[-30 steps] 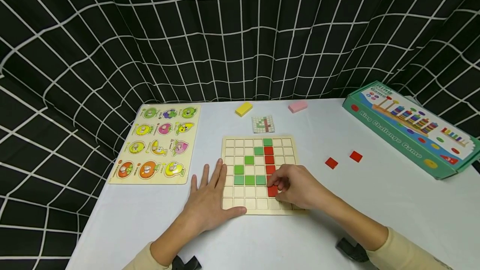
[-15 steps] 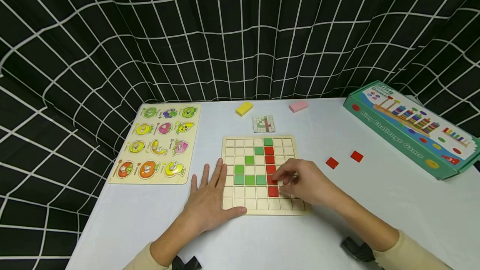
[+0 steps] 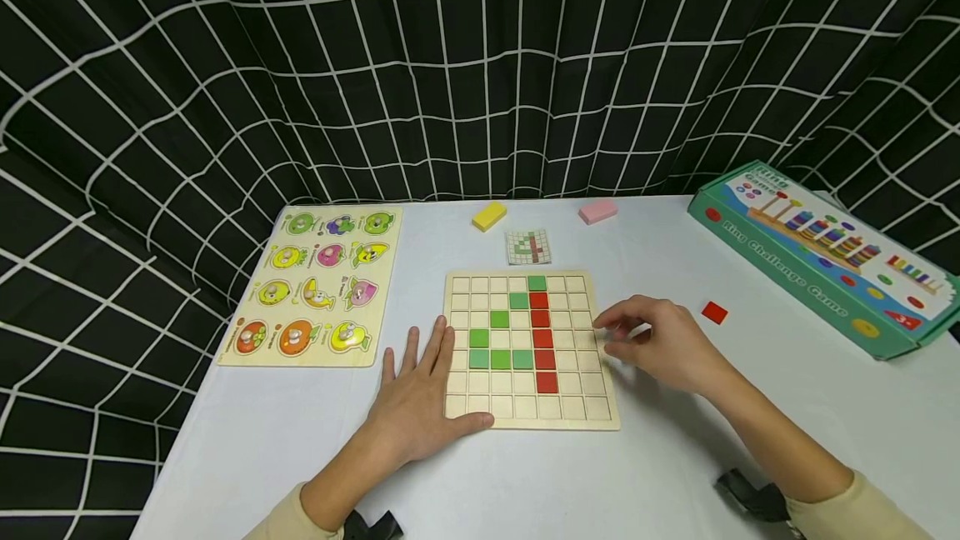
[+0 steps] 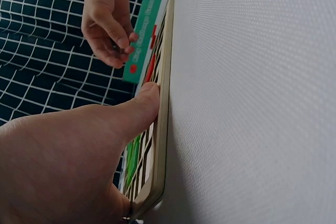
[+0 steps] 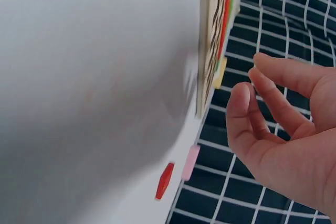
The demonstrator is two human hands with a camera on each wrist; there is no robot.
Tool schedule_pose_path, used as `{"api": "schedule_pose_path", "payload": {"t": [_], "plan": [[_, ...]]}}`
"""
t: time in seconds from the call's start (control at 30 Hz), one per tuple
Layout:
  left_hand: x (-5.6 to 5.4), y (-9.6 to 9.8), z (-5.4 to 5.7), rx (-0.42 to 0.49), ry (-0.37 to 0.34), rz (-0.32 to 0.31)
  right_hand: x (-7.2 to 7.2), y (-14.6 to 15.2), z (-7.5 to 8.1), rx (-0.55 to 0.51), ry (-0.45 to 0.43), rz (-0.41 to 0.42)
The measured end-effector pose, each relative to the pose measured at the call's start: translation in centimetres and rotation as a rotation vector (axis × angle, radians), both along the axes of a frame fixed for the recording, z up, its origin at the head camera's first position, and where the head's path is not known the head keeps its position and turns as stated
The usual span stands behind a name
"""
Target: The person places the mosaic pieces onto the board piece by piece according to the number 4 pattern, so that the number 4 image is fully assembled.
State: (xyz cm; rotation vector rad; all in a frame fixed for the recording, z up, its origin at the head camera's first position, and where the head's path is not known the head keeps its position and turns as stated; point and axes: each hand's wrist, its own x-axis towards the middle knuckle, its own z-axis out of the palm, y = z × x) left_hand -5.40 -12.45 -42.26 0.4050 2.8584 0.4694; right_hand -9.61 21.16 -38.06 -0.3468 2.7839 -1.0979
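A wooden grid board [image 3: 573,408] lies on the white table, with a column of red square tiles [image 3: 543,338] and several green tiles [image 3: 500,359] set in its cells. My left hand [image 3: 420,407] rests with fingers spread along the board's left side; its thumb [image 4: 137,109] presses on the near edge. Over the board's right edge hovers my right hand [image 3: 663,344], fingers loosely bent, thumb and forefinger apart. The right wrist view shows nothing between those fingers. One loose red tile [image 3: 714,312] lies beyond this hand; another spot on the table is hidden beneath it.
Behind the board lies a small pattern card [image 3: 527,247]. A yellow block [image 3: 489,217] and a pink block [image 3: 597,212] sit near the back edge. At left is a fruit puzzle board [image 3: 341,283]; at right, a green Ring Challenge Game box [image 3: 817,261].
My right hand has lifted off the red column and moved right, to the board's right edge, now covering where a loose red tile lay. My left hand has stayed put.
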Motion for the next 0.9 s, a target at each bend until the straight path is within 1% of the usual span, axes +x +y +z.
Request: {"api": "schedule_pose_path", "payload": {"t": [0.1,0.2,0.33,0.53,0.77,0.9], "plan": [[0.0,0.0,0.0,0.004,0.001,0.002,-0.4,1.1,0.0,0.001,-0.016,-0.027],[0.0,0.0,0.0,0.008,-0.001,0.001,-0.8,2.2,-0.1,-0.035,-0.065,-0.064],[0.0,0.0,0.0,0.004,-0.003,0.000,-1.2,3.4,-0.3,-0.080,-0.126,-0.131],[-0.1,0.0,-0.1,0.002,-0.007,0.003,-1.6,4.8,-0.7,-0.087,-0.182,-0.230],[0.0,0.0,0.0,0.000,-0.008,0.003,-1.8,6.1,-1.4,-0.111,-0.223,-0.273],[0.0,0.0,0.0,-0.004,-0.007,0.003,-1.9,6.5,-1.7,-0.092,-0.235,-0.287]]}}
